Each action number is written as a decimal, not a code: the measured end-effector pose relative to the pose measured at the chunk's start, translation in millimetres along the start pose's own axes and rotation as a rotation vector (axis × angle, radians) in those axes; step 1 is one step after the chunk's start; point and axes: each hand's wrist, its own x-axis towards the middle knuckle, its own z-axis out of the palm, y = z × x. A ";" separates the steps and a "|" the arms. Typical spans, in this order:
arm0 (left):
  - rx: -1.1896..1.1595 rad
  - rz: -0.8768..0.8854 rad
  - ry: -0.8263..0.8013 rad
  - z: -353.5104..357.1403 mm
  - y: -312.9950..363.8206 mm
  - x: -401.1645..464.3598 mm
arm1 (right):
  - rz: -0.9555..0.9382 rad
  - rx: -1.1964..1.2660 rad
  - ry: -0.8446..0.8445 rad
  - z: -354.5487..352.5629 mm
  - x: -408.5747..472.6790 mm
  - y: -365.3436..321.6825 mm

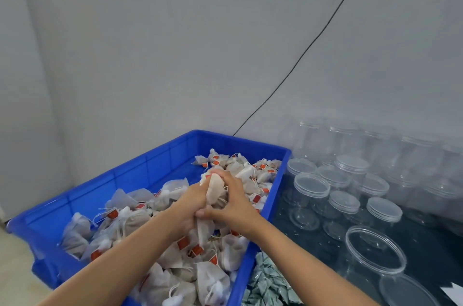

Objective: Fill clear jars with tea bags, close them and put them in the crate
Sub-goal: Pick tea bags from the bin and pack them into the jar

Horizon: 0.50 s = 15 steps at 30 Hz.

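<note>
A blue crate point(140, 170) holds a heap of white mesh tea bags point(175, 278) with red tags. Above the heap my left hand point(191, 201) and my right hand point(234, 201) meet and together grip a bundle of tea bags point(215, 189), fingers curled round it; some bags hang below the hands. An open clear jar point(374, 250) stands to the right of the crate, near the front, with a clear lid point(407, 290) lying in front of it. Several closed, empty clear jars point(343, 201) stand behind it.
A pile of small pale green sachets point(266, 280) lies between the crate and the open jar. The jars stand on a dark table point(431, 253). A black cable point(300, 55) runs down the grey wall behind. A white paper corner point(454, 292) shows at the right edge.
</note>
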 end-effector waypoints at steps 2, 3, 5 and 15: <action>-0.237 -0.167 -0.017 3.5 1.8 -0.3 | 0.023 0.008 0.019 0.1 -0.1 1.3; -0.320 -0.229 -0.051 3.3 3.3 -1.7 | 0.041 0.028 0.036 0.0 0.4 1.8; -0.401 -0.217 -0.137 -0.5 3.4 -2.5 | 0.049 0.063 0.088 -0.7 1.8 1.9; -0.606 0.016 0.001 68.3 23.6 -14.0 | -0.077 0.156 0.642 -20.7 -7.4 -12.4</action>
